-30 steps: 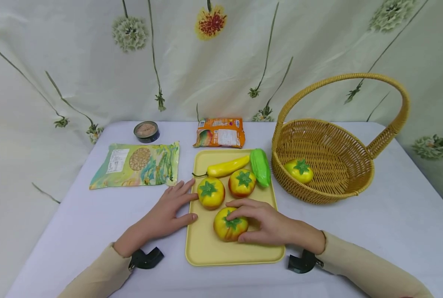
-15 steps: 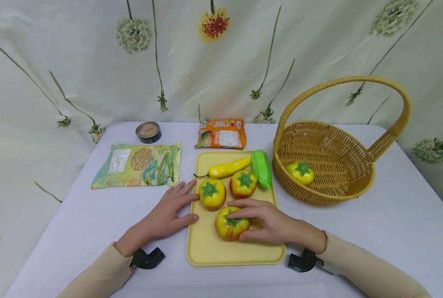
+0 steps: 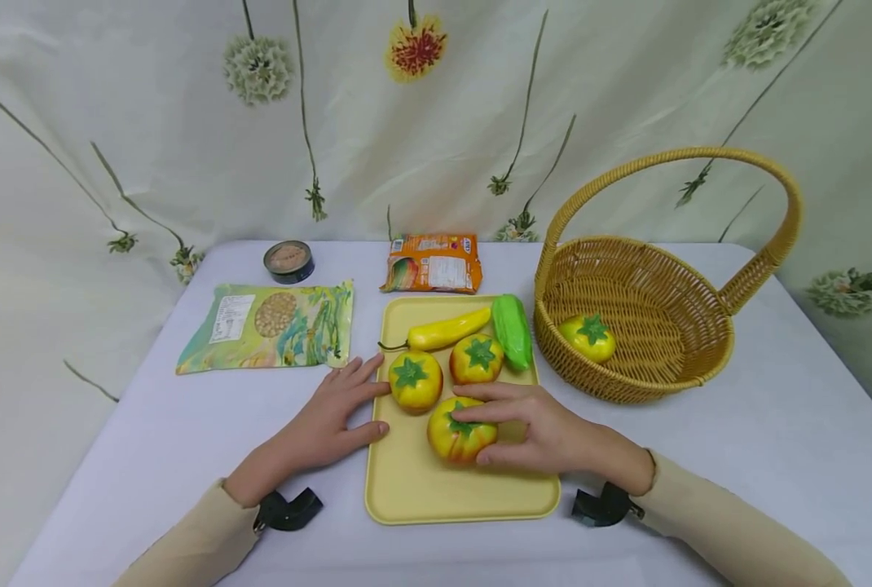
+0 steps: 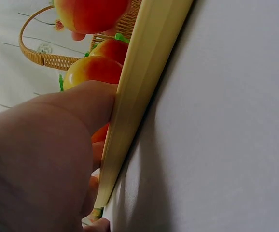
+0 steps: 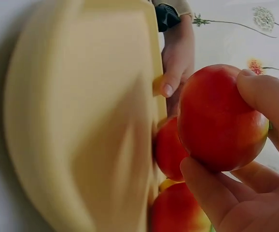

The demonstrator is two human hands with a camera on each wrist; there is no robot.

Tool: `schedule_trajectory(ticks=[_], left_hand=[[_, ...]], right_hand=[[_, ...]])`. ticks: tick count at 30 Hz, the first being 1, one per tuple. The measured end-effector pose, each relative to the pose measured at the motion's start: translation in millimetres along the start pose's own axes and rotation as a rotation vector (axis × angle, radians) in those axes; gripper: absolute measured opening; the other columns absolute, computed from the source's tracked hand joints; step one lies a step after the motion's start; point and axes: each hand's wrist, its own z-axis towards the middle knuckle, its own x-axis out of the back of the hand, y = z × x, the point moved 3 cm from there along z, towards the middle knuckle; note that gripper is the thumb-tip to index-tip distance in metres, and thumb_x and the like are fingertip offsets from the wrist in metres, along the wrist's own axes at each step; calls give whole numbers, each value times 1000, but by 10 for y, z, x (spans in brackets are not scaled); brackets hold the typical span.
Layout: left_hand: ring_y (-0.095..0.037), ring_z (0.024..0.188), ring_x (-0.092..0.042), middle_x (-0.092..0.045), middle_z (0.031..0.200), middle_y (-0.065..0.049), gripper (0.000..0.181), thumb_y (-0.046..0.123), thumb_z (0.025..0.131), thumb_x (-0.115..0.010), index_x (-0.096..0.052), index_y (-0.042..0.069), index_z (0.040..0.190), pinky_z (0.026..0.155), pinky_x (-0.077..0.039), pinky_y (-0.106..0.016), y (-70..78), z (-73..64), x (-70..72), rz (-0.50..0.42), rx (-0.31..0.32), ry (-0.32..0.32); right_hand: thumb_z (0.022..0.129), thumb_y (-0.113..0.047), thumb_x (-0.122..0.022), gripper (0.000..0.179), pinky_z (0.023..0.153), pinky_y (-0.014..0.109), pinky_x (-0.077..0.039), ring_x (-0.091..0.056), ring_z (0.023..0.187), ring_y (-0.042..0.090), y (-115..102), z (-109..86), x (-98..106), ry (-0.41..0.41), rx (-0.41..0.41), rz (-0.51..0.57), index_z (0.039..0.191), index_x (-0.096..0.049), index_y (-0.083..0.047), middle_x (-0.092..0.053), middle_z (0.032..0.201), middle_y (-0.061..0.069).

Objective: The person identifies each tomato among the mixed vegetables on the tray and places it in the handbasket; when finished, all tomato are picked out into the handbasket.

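My right hand [image 3: 546, 428] grips a yellow-and-red tomato [image 3: 460, 444] with a green star-shaped top. In the right wrist view thumb and fingers curl round this tomato [image 5: 219, 121], which is held up off the tray [image 5: 101, 63]. My left hand [image 3: 326, 420] touches the left rim of the yellow tray [image 3: 407, 497], its fingers spread and fairly straight; the left wrist view puts the thumb [image 4: 98, 99] against the rim. Behind the held tomato, two more tomatoes, a left one [image 3: 416, 395] and a right one [image 3: 476, 359], sit on the tray beside a yellow chili pepper [image 3: 447, 331] and a long green vegetable [image 3: 512, 330].
Right of the tray stands a wicker basket [image 3: 671, 359] with a tall arched handle and one tomato [image 3: 587, 338] inside. A green-yellow food bag [image 3: 304, 326] lies at the left, with a small round tin [image 3: 289, 261] behind it. An orange snack packet [image 3: 436, 261] lies behind the tray.
My right hand has raised the tomato and shifted slightly to the right and away from me. The left hand stays at the tray's rim.
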Motion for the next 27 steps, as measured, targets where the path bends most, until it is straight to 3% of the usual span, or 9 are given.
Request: schedule_trajectory(ticks=[8, 16, 21, 27], left_hand=[[-49, 155, -21, -29, 168, -14, 52, 40, 95, -67, -63, 13, 138, 122, -12, -72, 12, -7, 3, -4, 4, 4], [-49, 155, -22, -30, 168, -15, 51, 41, 96, -66, -63, 13, 138, 122, -14, -72, 17, -4, 19, 9, -1, 3], [-49, 155, -22, -31, 167, -15, 51, 41, 95, -66, -63, 12, 137, 122, -14, -72, 23, -3, 25, 5, 2, 6], [-50, 154, -21, -31, 167, -15, 51, 40, 95, -66, -63, 12, 137, 122, -14, -73, 22, -14, 20, -5, -7, 9]], right_hand=[[82, -17, -85, 50, 109, 41, -52, -59, 135, 30, -26, -8, 126, 61, 19, 8, 130, -71, -11, -62, 143, 18], [83, -15, -84, 49, 104, 37, -55, -61, 132, 29, -19, -6, 165, 67, 28, 26, 130, -70, -9, -64, 140, 19], [80, -9, -85, 49, 99, 35, -58, -65, 127, 31, -42, -31, 265, 124, 38, 25, 127, -72, -6, -66, 137, 19], [78, -4, -85, 51, 91, 25, -60, -64, 128, 18, -42, -149, 492, 198, 15, 10, 127, -71, -5, -66, 136, 21]])
